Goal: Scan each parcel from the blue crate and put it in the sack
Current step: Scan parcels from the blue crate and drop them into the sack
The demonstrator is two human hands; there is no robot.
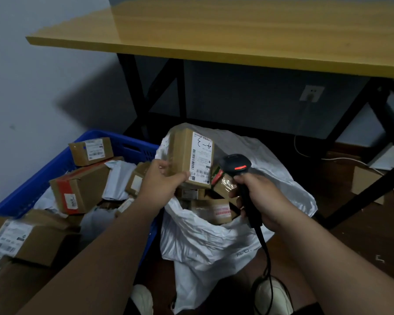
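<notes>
The left hand (162, 180) pinches a brown cardboard parcel (191, 158), white barcode label handwritten "4-3", above the sack (214, 242); right hand (257, 196) is wrapped round the scanner (236, 165) beside it.

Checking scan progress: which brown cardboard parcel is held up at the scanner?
The brown cardboard box with handwritten white label, gripped by the left hand above the white sack; others lie loose.

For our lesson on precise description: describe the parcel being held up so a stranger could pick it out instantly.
Start at the open white plastic sack right of the blue plastic crate. Above its mouth, the left hand grips a small brown cardboard box. Unlike the others, it is lifted, with handwritten black marks on its white label.
</notes>
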